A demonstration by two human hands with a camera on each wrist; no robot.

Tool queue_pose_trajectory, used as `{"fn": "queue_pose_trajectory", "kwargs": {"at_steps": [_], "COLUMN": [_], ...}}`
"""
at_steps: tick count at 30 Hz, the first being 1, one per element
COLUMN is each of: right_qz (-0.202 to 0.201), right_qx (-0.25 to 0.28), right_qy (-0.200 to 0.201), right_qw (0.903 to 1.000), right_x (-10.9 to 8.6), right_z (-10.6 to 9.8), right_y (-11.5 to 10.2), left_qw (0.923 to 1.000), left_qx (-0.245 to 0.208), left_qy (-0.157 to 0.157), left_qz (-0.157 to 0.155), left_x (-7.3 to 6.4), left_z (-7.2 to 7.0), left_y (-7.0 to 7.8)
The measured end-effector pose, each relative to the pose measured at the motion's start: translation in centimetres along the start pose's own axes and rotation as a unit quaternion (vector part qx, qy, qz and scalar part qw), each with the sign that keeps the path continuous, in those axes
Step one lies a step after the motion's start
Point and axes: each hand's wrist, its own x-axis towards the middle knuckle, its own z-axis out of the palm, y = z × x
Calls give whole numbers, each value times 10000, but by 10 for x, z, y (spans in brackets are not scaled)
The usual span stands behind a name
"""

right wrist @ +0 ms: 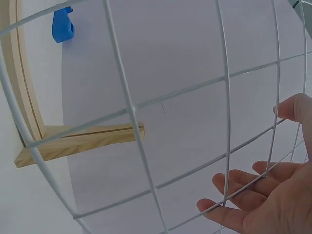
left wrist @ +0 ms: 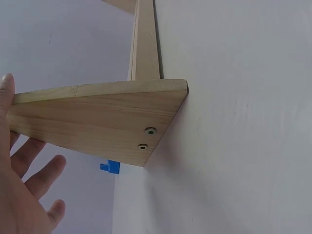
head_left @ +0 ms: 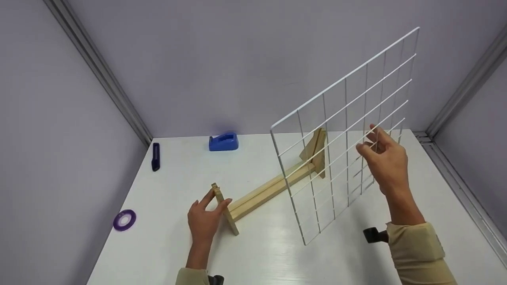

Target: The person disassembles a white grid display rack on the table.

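Observation:
A wooden stand [head_left: 273, 190] lies diagonally on the table, a grooved rail joining two upright end pieces. My left hand [head_left: 204, 221] pinches the top of its near end piece [left wrist: 92, 117] between thumb and fingers; two bolt heads show on the outer face in the left wrist view. My right hand [head_left: 386, 160] holds a white wire grid panel [head_left: 332, 85] by its bars, with fingers passing through the openings in the right wrist view. The panel stands upright and slanted, overlapping the far end piece [head_left: 317, 152] in the head view.
A blue tape dispenser [head_left: 223, 141] sits at the back of the white table [head_left: 166, 253]. Toward the left are a dark box cutter [head_left: 156, 156] and a purple roll of tape [head_left: 116, 221]. Grey walls [head_left: 198, 59] enclose the back and sides.

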Motion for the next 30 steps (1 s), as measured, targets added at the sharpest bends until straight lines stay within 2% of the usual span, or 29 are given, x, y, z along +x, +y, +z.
{"fn": "queue_pose_trajectory", "kwargs": {"at_steps": [6,13,22,30], "right_qz": [-13,-27,-158,-213], "right_qx": [-333,-571,-868,-1124], "right_qy": [-98,-290,-574,-573], "right_qw": [9994,9979,9944,9918], "right_x": [1,4,7,3], "right_z": [-1,-1,-2,0], "right_y": [9,18,32,47], "left_qw": [9998,9995,9993,9988], "left_qx": [-62,116,200,164], "left_qy": [134,159,234,460], "left_qz": [-127,-246,-224,-52], "left_x": [-3,-6,-11,-17], "left_z": [0,0,-2,0], "left_y": [1,2,3,-3]}}
